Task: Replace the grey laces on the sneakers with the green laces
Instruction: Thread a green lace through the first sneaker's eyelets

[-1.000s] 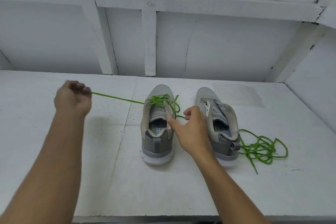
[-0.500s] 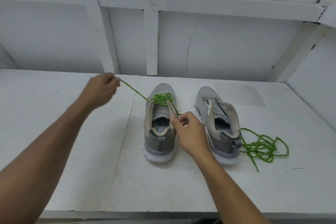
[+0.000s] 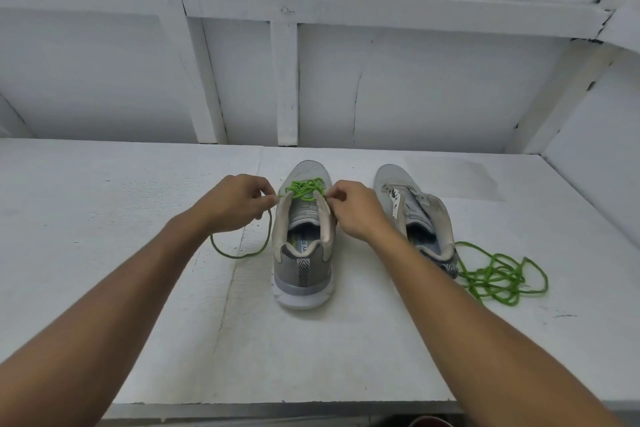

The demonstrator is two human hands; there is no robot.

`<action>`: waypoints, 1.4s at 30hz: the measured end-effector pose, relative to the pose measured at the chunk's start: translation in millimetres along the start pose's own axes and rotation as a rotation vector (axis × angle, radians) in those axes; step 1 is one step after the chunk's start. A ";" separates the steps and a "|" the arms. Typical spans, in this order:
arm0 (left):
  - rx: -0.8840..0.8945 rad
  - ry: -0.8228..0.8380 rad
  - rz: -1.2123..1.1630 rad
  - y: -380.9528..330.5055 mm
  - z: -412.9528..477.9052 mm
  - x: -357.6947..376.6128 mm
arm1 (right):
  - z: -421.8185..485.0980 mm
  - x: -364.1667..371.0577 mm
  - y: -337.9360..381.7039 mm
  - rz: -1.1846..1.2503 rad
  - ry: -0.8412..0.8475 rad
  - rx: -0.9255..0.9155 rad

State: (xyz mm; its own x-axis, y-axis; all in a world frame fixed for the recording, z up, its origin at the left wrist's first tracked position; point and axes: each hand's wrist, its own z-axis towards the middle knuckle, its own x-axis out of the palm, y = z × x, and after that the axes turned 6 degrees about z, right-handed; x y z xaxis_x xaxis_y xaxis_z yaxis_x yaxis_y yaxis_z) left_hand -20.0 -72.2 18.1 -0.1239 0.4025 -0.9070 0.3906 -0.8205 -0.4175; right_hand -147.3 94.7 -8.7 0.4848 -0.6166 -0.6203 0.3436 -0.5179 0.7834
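Two grey sneakers stand heel-toward-me on the white table (image 3: 138,340). The left sneaker (image 3: 304,253) has a green lace (image 3: 304,188) threaded across its front eyelets. My left hand (image 3: 231,205) pinches that lace at the shoe's left side, and a slack loop (image 3: 239,246) hangs from it onto the table. My right hand (image 3: 355,207) pinches at the shoe's right eyelet edge; whether it holds the lace is hidden by its fingers. The right sneaker (image 3: 415,215) has no lace. A second green lace (image 3: 498,276) lies bunched beside its heel.
A white panelled wall (image 3: 346,80) rises behind the table, with a slanted side wall at the right. The table's front edge (image 3: 277,407) runs close to me. A dark red thing (image 3: 429,421) peeks out below that edge.
My left hand has come back in from its far-left pull to the shoe's left side, leaving the lace slack in a loop. My right hand has moved up to the front eyelets.
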 end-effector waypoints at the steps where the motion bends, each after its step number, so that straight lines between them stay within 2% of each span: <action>1: 0.002 0.005 0.009 0.0 0.2 -0.2 | 0.7 -3.3 0.4 -0.134 0.013 -0.022; 3: -0.004 -0.002 0.012 1.7 -0.3 -1.8 | 0.3 -11.0 4.5 -0.483 0.011 -0.084; 5: -0.012 -0.009 0.000 3.1 0.0 -3.2 | -0.3 -20.2 9.9 -0.719 -0.002 -0.103; 10: -0.009 -0.011 -0.017 2.4 -1.5 -6.1 | 6.3 -38.9 18.6 -0.817 0.010 0.008; 12: -0.004 -0.019 -0.020 1.5 -2.0 -8.2 | 3.1 -43.3 26.0 -0.726 0.001 0.012; 16: -0.002 -0.051 -0.032 0.5 -1.6 -13.8 | -13.7 -28.3 37.6 -0.266 0.105 -0.011; 23: -0.016 -0.091 -0.044 8.1 -6.1 -30.6 | -22.2 -13.9 23.4 -0.105 0.027 0.005; 28: -0.054 -0.099 -0.161 3.5 -7.6 -33.7 | -28.7 -8.5 16.6 0.039 -0.063 0.039; 32: 0.032 -0.059 -0.126 -15.8 -11.3 -30.3 | -31.4 3.8 4.0 0.415 -0.088 0.166; 36: 0.109 -0.074 -0.108 -31.7 -7.1 -16.6 | -34.8 6.5 -0.6 0.649 -0.048 0.223; 42: 0.153 -0.161 0.011 -50.1 2.4 -1.6 | -34.2 11.0 -3.1 0.661 -0.089 0.240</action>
State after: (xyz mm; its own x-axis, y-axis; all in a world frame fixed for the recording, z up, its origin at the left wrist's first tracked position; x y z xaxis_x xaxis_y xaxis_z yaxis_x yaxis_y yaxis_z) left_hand -41.6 -32.7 40.4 -0.2693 0.3332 -0.9036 0.2516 -0.8813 -0.4000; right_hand -115.5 109.8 -16.6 0.4595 -0.8877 -0.0272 -0.1919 -0.1291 0.9729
